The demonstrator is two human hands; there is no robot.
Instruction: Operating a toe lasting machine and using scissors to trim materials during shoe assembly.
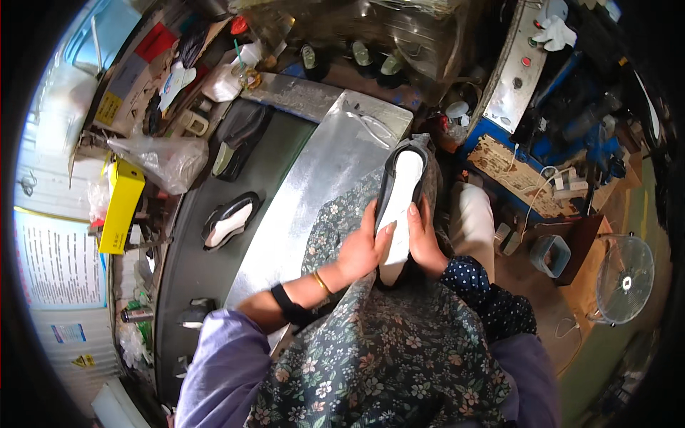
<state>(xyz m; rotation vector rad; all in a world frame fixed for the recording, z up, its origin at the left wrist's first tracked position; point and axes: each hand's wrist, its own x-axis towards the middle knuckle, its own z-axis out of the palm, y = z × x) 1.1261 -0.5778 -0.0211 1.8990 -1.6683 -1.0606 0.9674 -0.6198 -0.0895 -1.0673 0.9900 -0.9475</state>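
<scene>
Above my lap, between both hands, is a black shoe (386, 191) with its toe pointing away from me. A long white insole (407, 178) lies along its inside. My left hand (362, 250) grips the shoe's left side, its thumb against the insole near the heel. From the other side my right hand (426, 244) holds it, thumb on the white surface and fingers along the outer edge. The fingers' undersides are hidden. A floral apron (378, 357) covers my lap below the shoe.
To the left runs a dark belt (278, 160) carrying a black shoe with a white insole (230, 225) and other dark shoes. A shiny metal tabletop (275, 242) lies between belt and lap. Machinery with a button panel (515, 71) stands at right, near a fan (625, 282) and a bin (549, 255).
</scene>
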